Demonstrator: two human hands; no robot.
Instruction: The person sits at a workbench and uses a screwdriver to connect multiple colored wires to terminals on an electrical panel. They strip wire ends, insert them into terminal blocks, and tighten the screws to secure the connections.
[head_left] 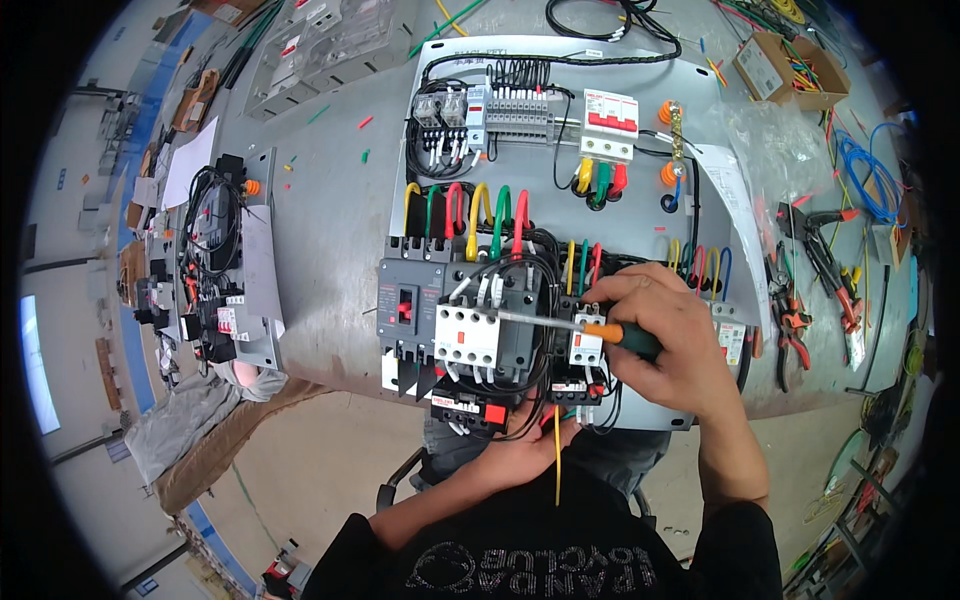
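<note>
My right hand [660, 335] is closed around a screwdriver with an orange and dark green handle [635, 338]. Its metal shaft [540, 320] points left across the panel, with the tip by the top of a white contactor block [467, 335]. Beneath that hand sits a smaller white contactor [586, 345]. My left hand [515, 455] is at the panel's near edge, its fingers curled among black wires beside a relay with a red button [470, 410]. Wires and parts partly hide those fingers. A yellow wire [557, 465] hangs down near them. Left of the contactor stands a dark grey circuit breaker [406, 300].
The metal mounting panel [540, 190] lies on a grey table [325, 220]. Farther up it carries a white breaker [610, 125] and terminal blocks [518, 115]. Pliers [790, 325], blue wire [870, 175] and a cardboard box [765, 70] lie right. Another wired panel [262, 235] is left.
</note>
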